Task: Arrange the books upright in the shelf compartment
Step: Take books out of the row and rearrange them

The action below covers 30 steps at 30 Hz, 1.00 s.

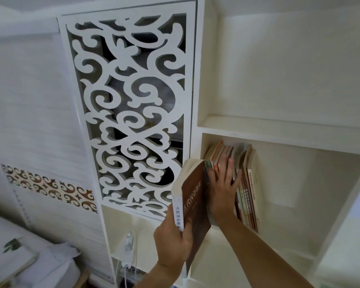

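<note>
A thick brown book [193,196] with a white spine stands upright at the left front edge of the shelf compartment [299,183], and my left hand [173,242] grips its lower spine. Several thin books [248,188] stand upright in a row inside the compartment, against its left wall. My right hand [222,190] lies flat with fingers spread against the spines of that row, pressing on the left books. The brown book sits just left of this hand, outside the row.
A white carved scroll panel [133,104] stands left of the compartment. An empty shelf [279,80] lies above. The right half of the compartment holds no books. A cable and plug [129,244] hang in a niche below, and bedding [29,262] lies at the lower left.
</note>
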### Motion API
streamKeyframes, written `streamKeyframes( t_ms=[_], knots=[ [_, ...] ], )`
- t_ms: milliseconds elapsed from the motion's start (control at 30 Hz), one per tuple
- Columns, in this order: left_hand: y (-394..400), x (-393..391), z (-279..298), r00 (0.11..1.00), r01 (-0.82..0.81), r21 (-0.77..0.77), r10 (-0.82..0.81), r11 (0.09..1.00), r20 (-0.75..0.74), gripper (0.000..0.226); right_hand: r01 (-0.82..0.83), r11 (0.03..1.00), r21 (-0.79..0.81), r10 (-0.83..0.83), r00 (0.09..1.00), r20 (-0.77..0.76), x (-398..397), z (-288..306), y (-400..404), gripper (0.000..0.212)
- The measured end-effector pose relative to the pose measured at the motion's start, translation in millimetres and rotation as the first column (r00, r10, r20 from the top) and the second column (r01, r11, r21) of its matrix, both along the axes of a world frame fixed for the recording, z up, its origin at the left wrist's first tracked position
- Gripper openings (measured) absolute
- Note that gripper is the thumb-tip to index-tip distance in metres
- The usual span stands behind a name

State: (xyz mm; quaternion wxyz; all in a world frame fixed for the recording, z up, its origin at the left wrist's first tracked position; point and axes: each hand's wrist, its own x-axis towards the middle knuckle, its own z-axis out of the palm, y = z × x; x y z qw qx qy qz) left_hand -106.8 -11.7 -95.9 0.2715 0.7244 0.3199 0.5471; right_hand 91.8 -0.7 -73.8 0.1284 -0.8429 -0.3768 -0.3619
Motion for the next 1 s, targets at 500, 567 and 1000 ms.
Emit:
streamKeyframes(
  t_ms=[500,567,1000],
  knots=[
    [-27,33,7,0.995,0.103,0.022,-0.103,0.994,-0.003,0.035,0.057,0.974,0.221,-0.061,0.998,0.008,23,-14,-18,0.097],
    [-30,38,9,0.995,0.103,0.02,-0.103,0.994,-0.011,0.034,0.104,0.963,0.249,-0.099,0.995,-0.032,27,-11,-25,0.081],
    [-35,87,36,0.99,0.133,0.032,-0.132,0.991,-0.052,0.044,0.241,0.93,0.277,-0.215,0.969,-0.121,66,4,-75,0.081]
  ],
)
